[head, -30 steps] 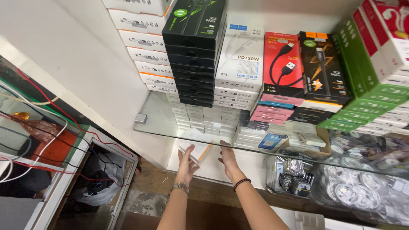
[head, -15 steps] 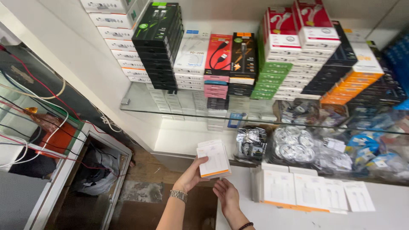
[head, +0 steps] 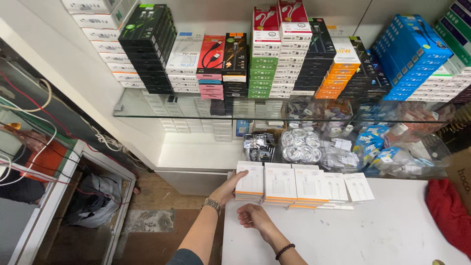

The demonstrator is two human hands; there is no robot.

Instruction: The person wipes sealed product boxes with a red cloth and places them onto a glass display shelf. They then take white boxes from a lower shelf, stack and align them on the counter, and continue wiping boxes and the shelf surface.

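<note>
My left hand (head: 229, 188), with a metal watch on its wrist, grips the left end of a stack of flat white boxes with orange edges (head: 249, 181) lying on the white counter (head: 353, 230). More white boxes of the same kind (head: 306, 185) lie in a row to the right of that stack. My right hand (head: 254, 216), a dark bead bracelet on its wrist, rests on the counter just below the stack, fingers loosely curled, holding nothing.
A glass shelf (head: 147, 112) above carries stacks of black, white, green, orange and blue boxes. Bags of coiled white cables (head: 299, 145) lie under it. A red cloth (head: 449, 206) sits at the counter's right. A wooden floor and a grey bag (head: 95, 198) are at lower left.
My left hand brought a white box from under the glass shelf down onto the stack on the counter. The view swung right and down; my right hand came to rest on the counter.
</note>
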